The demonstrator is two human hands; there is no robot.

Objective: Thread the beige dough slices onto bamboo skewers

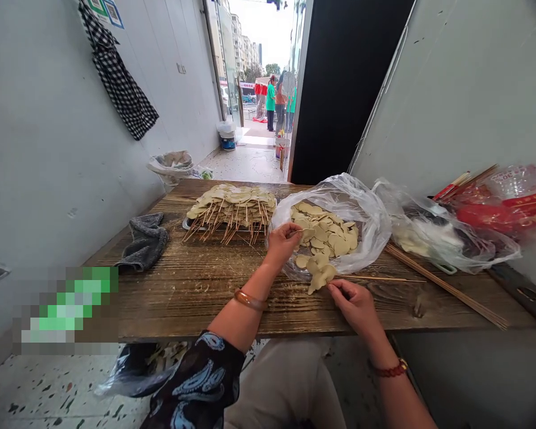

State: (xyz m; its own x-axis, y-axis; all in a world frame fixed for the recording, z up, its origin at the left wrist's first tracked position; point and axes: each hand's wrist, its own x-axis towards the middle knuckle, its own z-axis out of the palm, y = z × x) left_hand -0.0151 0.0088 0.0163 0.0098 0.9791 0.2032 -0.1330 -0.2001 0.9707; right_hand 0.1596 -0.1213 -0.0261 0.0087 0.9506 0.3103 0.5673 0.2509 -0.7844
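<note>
My left hand (282,245) is closed in a pinch at the left side of an open clear plastic bag (375,229). Between its fingertips is a thin beige slice (307,230), seen nearly edge-on. Many loose round slices (326,229) lie in the bag. Lower and to the right, my right hand (356,308) grips a skewer, mostly hidden by the fingers, with several folded slices (320,273) threaded on its end. To the left, a heap of filled skewers (234,205) is piled on a metal tray, their bare sticks pointing toward me.
A bundle of bare skewers (451,289) lies along the right of the wooden table (196,298). Behind it is another plastic bag (438,232). A dark grey cloth (145,241) rests at the left edge. Beyond the doorway, people (271,102) stand outside.
</note>
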